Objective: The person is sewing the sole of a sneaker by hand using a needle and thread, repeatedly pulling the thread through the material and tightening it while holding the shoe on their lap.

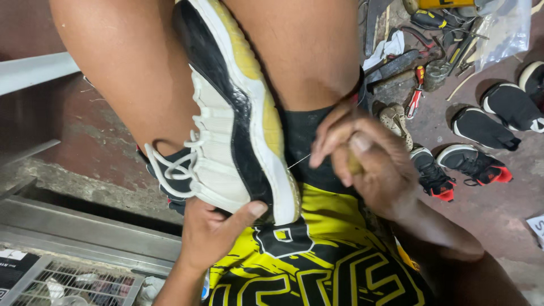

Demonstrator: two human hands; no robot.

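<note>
**Shoe held between the knees**

A white and black shoe (238,113) with a yellowed sole sat clamped between the person's knees. Its long side ran from the top of the view down to the lap, sole edge turned toward the right hand (362,164). The left hand (212,229) gripped the low end from under, thumb pressed on the sole. The right hand's grip was pinched shut on a small tool, with a thin thread (298,161) running to the shoe. Beyond the right hand, more shoes (473,164) and tools (416,93) lay on the floor (498,209).
</note>
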